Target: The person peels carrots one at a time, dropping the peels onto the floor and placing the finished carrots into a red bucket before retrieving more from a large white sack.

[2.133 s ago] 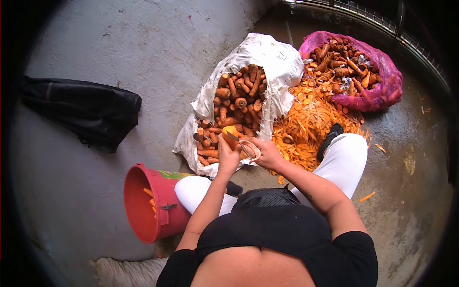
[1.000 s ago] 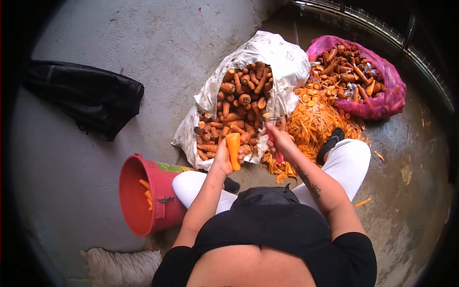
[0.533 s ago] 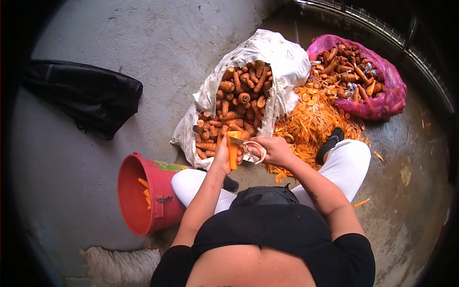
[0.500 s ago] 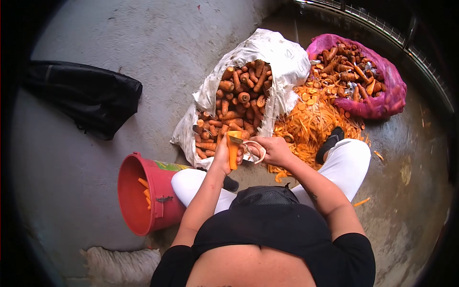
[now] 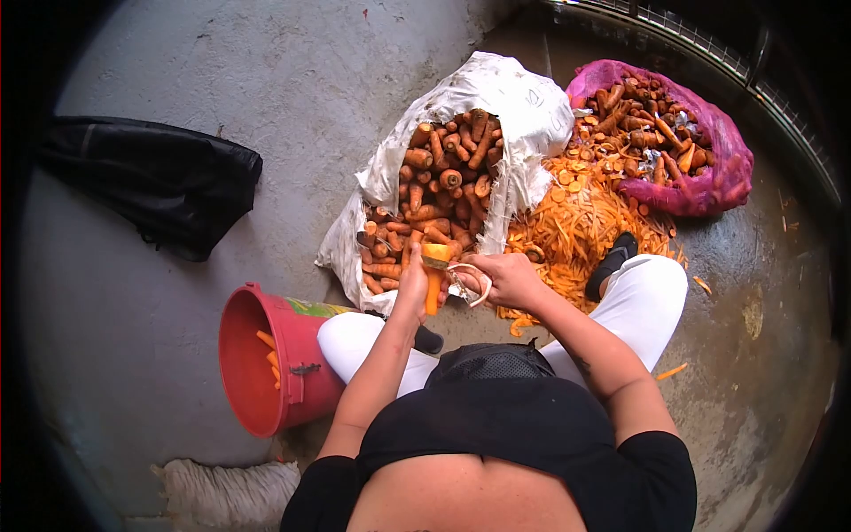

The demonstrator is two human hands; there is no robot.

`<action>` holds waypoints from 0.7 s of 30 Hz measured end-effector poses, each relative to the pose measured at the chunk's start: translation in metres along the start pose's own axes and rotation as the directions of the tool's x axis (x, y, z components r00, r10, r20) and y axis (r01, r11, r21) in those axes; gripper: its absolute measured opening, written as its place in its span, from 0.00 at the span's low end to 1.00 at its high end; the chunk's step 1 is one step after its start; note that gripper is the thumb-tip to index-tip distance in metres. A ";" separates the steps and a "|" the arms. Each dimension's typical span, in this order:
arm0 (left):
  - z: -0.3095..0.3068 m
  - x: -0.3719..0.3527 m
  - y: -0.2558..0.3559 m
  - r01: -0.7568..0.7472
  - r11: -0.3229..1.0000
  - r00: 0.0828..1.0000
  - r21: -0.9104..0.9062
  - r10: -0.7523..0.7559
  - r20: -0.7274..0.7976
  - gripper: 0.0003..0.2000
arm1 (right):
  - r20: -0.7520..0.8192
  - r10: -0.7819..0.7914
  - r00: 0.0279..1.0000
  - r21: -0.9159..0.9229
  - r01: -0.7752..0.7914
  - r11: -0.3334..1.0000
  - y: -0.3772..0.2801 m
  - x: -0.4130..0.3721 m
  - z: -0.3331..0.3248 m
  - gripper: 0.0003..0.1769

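My left hand (image 5: 414,285) is closed around a peeled carrot (image 5: 433,294), which stands roughly upright with its thick end on top. My right hand (image 5: 507,280) grips a small bladed tool (image 5: 483,282) with a pale, curved, loop-like part; whether it is a knife or a peeler is hard to tell. Its blade lies across the carrot just below the thick end. Beyond both hands, a white sack (image 5: 523,102) lies open, full of unpeeled carrots (image 5: 451,178). Right of it spreads a heap of orange peelings (image 5: 576,222) with cut carrot ends.
A red bucket (image 5: 306,390) with a few peeled carrots (image 5: 270,357) leans on its side at the left. A pink mesh sack (image 5: 731,168) of carrots and scraps is at the far right. Black cloth or plastic (image 5: 168,177) and a whitish sack (image 5: 230,492) lie on the floor.
The blade has cut across the carrot's thick end and now sits lower and flatter on it. Both hands stay in nearly the same place.
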State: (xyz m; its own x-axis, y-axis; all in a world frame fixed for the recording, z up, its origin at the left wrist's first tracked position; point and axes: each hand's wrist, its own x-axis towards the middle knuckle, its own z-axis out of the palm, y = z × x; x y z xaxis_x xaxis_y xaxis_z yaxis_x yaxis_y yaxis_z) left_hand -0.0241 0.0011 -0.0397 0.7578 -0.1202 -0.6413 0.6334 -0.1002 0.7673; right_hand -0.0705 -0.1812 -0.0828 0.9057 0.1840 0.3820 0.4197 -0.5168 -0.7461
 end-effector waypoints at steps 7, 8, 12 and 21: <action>0.000 -0.004 0.002 -0.002 1.000 0.999 0.009 0.001 0.049 0.32 | 0.023 -0.005 1.000 -0.082 0.006 0.997 -0.001 0.000 -0.003 0.18; -0.001 -0.004 0.001 0.008 1.000 0.998 0.010 -0.009 0.070 0.31 | 0.019 -0.006 1.000 -0.076 0.007 0.997 0.003 -0.001 0.000 0.19; -0.004 -0.013 0.003 0.063 0.998 0.987 0.018 -0.065 0.144 0.29 | 0.262 0.496 0.828 -0.247 -0.439 0.864 0.041 0.015 -0.007 0.21; -0.028 -0.003 0.005 0.054 0.963 0.929 -0.264 0.048 0.367 0.26 | 0.199 0.693 0.693 0.706 -0.592 0.388 0.061 0.011 -0.008 0.25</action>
State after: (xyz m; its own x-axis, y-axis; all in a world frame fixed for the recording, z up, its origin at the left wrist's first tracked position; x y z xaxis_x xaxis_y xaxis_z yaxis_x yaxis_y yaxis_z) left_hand -0.0192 0.0284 -0.0338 0.6771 -0.4792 -0.5585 0.6923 0.1574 0.7043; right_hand -0.0354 -0.2179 -0.1198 0.9302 -0.0644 -0.3613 -0.3305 0.2809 -0.9010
